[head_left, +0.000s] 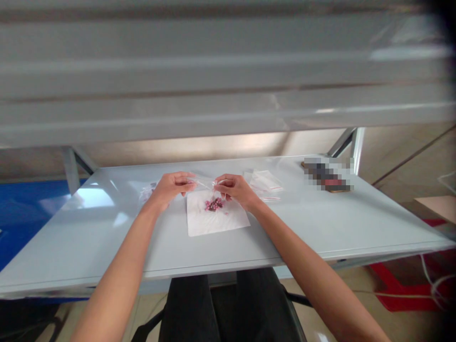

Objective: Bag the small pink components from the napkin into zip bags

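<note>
My left hand (172, 186) and my right hand (233, 187) each pinch one side of a small clear plastic bag (204, 183), held between them just above the table. Under the bag lies a white sheet of paper (213, 221) with a little heap of small pink pieces (214, 204) on it, just below my right hand's fingers. Both hands have their fingers closed on the bag's edges.
The pale grey table (320, 223) carries a pile of clear bags with red strips (265, 183) right of my hands and more clear plastic (147, 191) at the left. A blurred dark object (327, 176) lies at the far right. A grey shelf (213, 95) overhangs the back.
</note>
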### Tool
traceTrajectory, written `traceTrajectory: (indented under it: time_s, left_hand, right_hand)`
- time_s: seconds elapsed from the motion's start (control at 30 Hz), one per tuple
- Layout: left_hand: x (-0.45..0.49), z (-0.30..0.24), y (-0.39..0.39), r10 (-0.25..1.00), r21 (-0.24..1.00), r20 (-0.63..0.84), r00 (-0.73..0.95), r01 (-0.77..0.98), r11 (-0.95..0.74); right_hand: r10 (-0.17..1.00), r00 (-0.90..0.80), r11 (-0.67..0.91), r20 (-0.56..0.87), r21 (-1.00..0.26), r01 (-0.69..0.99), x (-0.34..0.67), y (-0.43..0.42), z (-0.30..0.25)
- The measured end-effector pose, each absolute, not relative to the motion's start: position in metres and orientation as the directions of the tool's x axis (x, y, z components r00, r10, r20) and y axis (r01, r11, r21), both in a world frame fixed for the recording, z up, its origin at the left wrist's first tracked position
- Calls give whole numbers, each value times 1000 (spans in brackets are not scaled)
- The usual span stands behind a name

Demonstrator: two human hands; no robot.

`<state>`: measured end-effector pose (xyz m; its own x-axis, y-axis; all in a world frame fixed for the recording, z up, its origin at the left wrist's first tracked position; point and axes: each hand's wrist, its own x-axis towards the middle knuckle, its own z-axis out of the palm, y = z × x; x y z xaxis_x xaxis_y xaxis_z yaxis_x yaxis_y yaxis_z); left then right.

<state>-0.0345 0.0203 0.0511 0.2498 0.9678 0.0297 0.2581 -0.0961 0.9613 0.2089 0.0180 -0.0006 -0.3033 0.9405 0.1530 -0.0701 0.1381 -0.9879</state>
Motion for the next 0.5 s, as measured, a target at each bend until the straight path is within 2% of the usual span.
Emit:
traceTrajectory:
  time_s: [0.1, 0.33, 0.5]
  left_hand:
    - [-36, 47, 23, 972, 946, 23, 234, 309, -97]
    - [-33, 49, 23, 967, 967, 104, 234, 204, -153]
    - [-31, 51, 21, 973, 956, 156, 167, 222, -192]
  right_hand:
    - [936, -328, 112, 128, -991, -68, 207, 19, -4]
    - [925, -366, 86, 106, -994, -72, 211, 21, -9]
    - [911, -405, 64, 79, -997, -51, 212, 18, -4]
